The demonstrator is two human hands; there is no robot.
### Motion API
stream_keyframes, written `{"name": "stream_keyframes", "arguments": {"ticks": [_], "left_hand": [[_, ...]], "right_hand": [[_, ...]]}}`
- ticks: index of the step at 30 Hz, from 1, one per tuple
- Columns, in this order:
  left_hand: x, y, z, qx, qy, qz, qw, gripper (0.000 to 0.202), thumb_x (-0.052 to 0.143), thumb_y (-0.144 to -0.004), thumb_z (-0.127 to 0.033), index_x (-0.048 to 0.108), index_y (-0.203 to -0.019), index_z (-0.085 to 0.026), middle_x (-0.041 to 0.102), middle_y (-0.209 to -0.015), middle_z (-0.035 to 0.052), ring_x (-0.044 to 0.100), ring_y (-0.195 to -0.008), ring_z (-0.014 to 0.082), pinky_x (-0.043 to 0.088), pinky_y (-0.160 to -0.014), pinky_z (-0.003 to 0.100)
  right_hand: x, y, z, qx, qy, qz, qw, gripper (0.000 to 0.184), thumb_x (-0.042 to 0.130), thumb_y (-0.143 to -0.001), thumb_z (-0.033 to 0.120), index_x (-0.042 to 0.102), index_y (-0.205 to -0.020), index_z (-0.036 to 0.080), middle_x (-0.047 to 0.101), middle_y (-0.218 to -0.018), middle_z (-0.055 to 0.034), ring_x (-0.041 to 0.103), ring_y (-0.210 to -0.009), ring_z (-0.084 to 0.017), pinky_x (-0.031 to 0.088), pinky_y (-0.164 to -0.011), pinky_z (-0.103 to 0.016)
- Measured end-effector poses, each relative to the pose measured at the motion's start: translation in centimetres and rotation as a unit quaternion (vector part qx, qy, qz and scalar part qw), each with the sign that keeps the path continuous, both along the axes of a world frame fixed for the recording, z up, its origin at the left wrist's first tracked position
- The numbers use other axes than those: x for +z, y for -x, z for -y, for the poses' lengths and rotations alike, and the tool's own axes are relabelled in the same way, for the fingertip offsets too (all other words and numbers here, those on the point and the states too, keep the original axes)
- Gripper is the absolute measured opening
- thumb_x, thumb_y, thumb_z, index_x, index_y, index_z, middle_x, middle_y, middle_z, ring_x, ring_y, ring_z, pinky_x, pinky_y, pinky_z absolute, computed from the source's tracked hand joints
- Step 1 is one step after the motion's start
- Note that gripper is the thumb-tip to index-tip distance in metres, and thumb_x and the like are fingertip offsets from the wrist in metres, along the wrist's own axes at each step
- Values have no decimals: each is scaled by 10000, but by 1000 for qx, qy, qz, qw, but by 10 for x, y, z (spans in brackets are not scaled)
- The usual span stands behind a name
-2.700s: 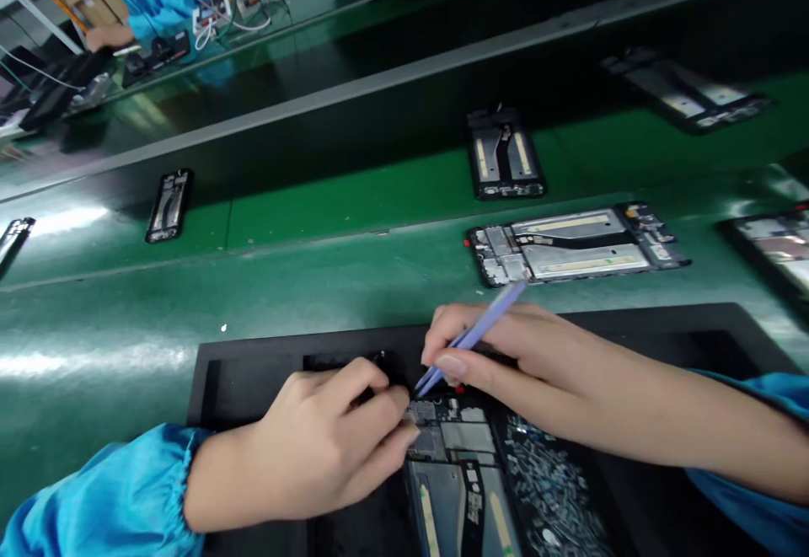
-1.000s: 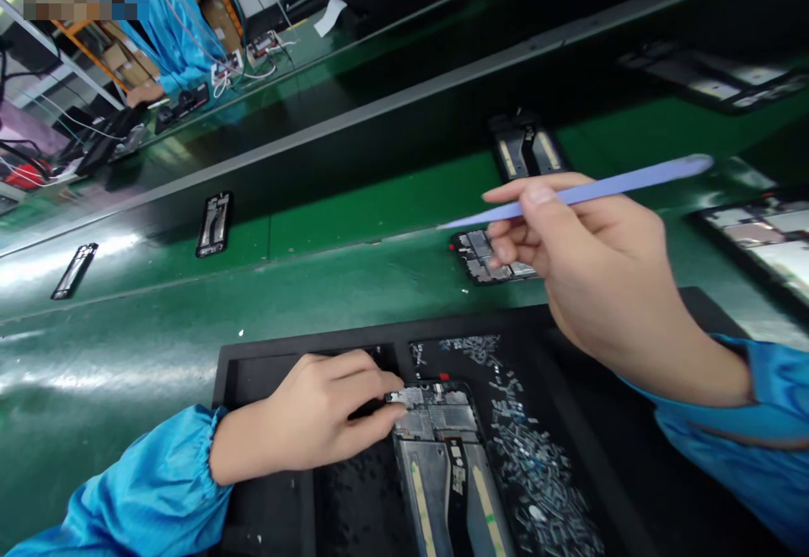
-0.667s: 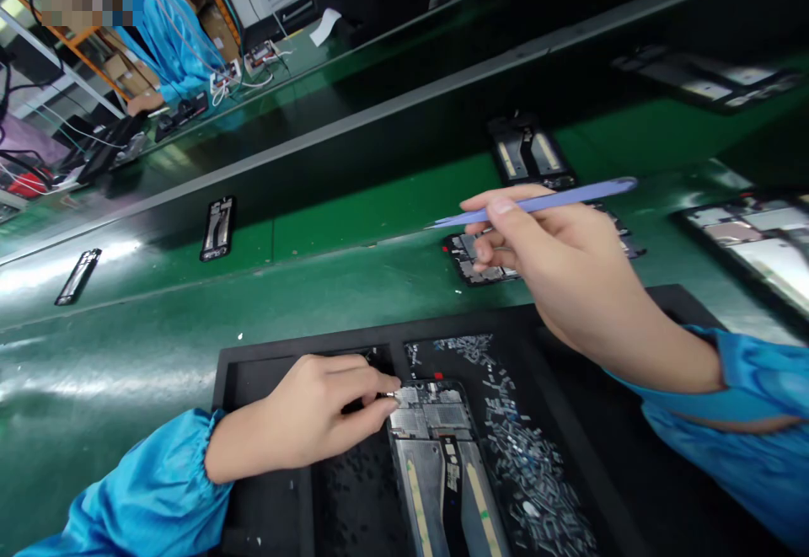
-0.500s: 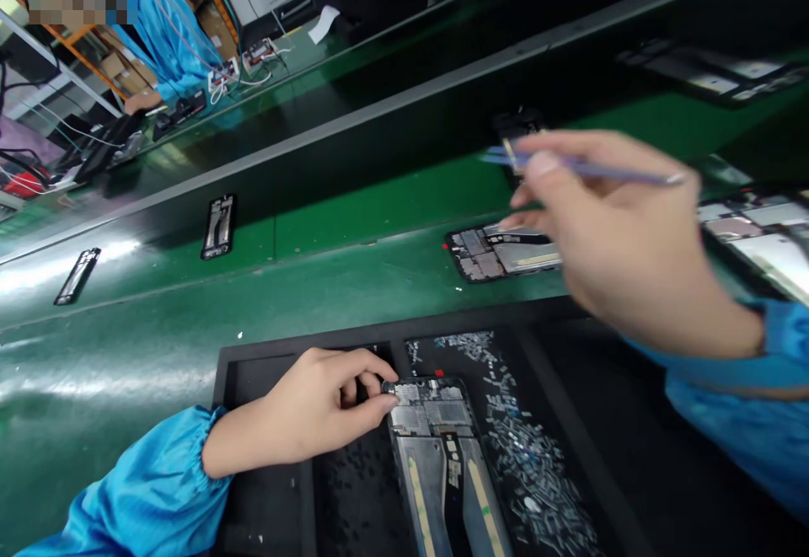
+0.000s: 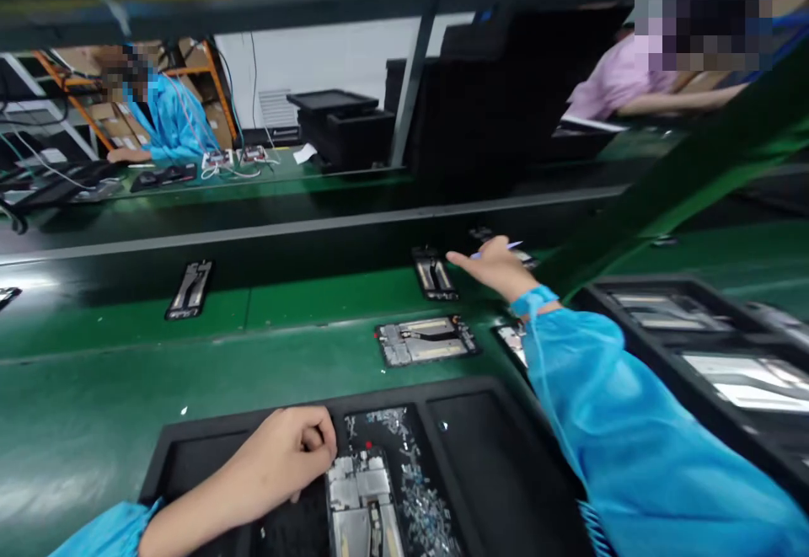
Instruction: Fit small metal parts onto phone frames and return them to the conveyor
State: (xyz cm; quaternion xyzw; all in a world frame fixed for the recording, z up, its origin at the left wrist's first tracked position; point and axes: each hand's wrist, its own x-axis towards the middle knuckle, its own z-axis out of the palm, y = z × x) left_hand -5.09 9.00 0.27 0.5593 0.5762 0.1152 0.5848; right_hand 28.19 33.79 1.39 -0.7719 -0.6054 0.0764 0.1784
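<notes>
My left hand (image 5: 284, 456) lies curled at the top end of an opened phone frame (image 5: 360, 498) in the black foam tray (image 5: 506, 456). Its fingertips hide whatever they may pinch. Far out over the green belt (image 5: 303, 313) is my right hand (image 5: 496, 266), holding a lilac plastic spudger (image 5: 496, 247) between thumb and fingers. Nearest to that hand are a dark phone frame (image 5: 433, 275) and a part (image 5: 486, 234) at the belt's far side. Beside the phone in the tray lies a spread of tiny metal screws (image 5: 420, 498).
Another opened phone frame (image 5: 425, 340) lies on the belt in front of my right hand. A second black tray (image 5: 683, 346) holding screens stands at right. Beyond a grey rail (image 5: 316, 222), a person in a blue smock (image 5: 164, 123) works at a far bench.
The view has swung up and levelled, showing more of the room. My right hand has stretched far out over the belt with the spudger. My left hand remains at the phone's top end.
</notes>
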Motion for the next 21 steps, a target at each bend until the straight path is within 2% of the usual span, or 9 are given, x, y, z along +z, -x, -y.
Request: {"name": "stream_keyframes", "arguments": {"ticks": [3, 5, 8, 12, 14, 16, 18, 19, 21], "left_hand": [[-4, -3, -2, 7, -18, 22, 1000, 49, 493, -710, -201, 538, -721, -187, 502, -531, -87, 434, -361, 62, 256, -365, 162], [-6, -3, -3, 8, -21, 38, 999, 49, 481, -673, -189, 525, -693, -187, 490, -510, -87, 415, -348, 61, 251, -353, 160], [-9, 0, -3, 5, -16, 60, 998, 43, 500, -672, -198, 533, -695, -185, 508, -526, -79, 433, -363, 64, 285, -355, 159], [-11, 4, -2, 0, -8, 79, 997, 56, 541, -741, -229, 567, -744, -179, 549, -591, -67, 522, -432, 70, 365, -426, 158], [-10, 5, -1, -6, -12, 78, 997, 64, 538, -761, -216, 590, -767, -178, 555, -611, -65, 549, -455, 75, 392, -455, 163], [-8, 5, 1, -9, -31, 69, 997, 76, 538, -759, -187, 610, -783, -178, 560, -634, -63, 550, -473, 74, 400, -467, 168], [-4, 4, 4, -8, -66, 55, 996, 84, 555, -753, -159, 627, -792, -179, 582, -668, -56, 542, -509, 70, 391, -484, 165], [-3, 4, 6, -5, -83, 48, 995, 82, 571, -750, -147, 634, -791, -178, 594, -683, -52, 532, -527, 66, 380, -494, 162], [-1, 4, 9, -12, -135, 24, 991, 84, 598, -757, -133, 655, -800, -177, 609, -689, -48, 505, -542, 60, 358, -515, 164]], "right_hand": [[-7, 16, -2, 4, 53, 3, 999, 602, 743, -766, 596, 587, -1067, 99, 711, -970, -194, 700, -886, -309, 506, -702, -350], [-14, 31, 4, 25, 73, 7, 997, 528, 792, -729, 544, 606, -1010, 137, 719, -919, -147, 705, -868, -295, 504, -698, -330], [-19, 49, 13, 28, 87, 27, 995, 455, 793, -744, 427, 614, -1048, 141, 717, -975, -169, 698, -932, -324, 494, -743, -357], [-6, 52, 18, 10, 88, 44, 995, 506, 728, -790, 423, 606, -1143, 82, 667, -1125, -254, 651, -1058, -362, 464, -789, -387], [8, 49, 30, 28, 77, 42, 996, 483, 653, -837, 475, 613, -1128, 92, 677, -1074, -220, 642, -1039, -329, 444, -775, -367], [23, 46, 63, 54, 48, 44, 996, 436, 677, -801, 500, 606, -1054, 152, 685, -950, -150, 637, -906, -282, 426, -729, -357], [32, 45, 114, 96, 4, 45, 994, 378, 707, -731, 533, 559, -896, 226, 624, -721, -58, 563, -646, -223, 407, -623, -350], [32, 45, 144, 119, -3, 55, 991, 383, 701, -704, 562, 511, -834, 255, 570, -640, -24, 506, -561, -208, 389, -574, -347], [23, 47, 201, 179, -80, 77, 977, 450, 649, -676, 656, 411, -757, 283, 514, -611, -12, 475, -540, -222, 348, -520, -336]]}}
